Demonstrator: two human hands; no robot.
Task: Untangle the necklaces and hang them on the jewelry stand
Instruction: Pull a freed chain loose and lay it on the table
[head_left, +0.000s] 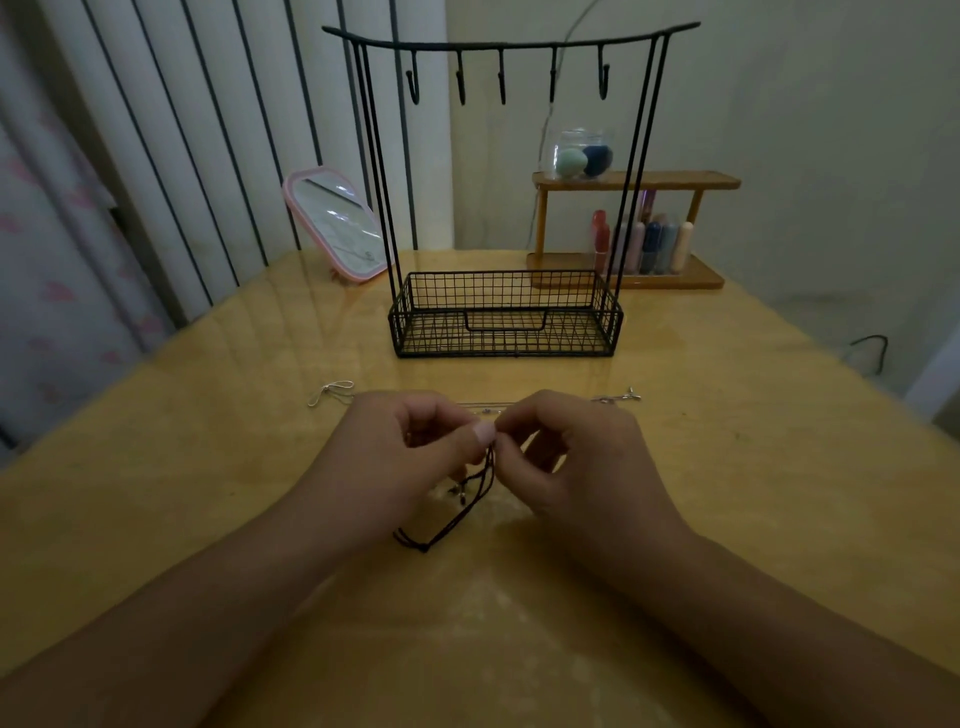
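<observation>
Glossy wooden tabletop (727, 519) in a dim room. The left hand (410, 457) and right hand (566, 457) meet fingertip to fingertip, both pinching a black cord necklace (462, 504) whose strands trail below the pinch. Beyond the grip lie silver chains (332, 392); farther back stands the black wire jewelry stand (506, 312), hooks bare.

A glossy yellow-wood table (208, 493) carries the black wire jewelry stand (506, 317); left-behind it a pink mirror (335, 226), right-behind a wooden rack (631, 231), before it what seem thin silver chains (332, 392).
</observation>
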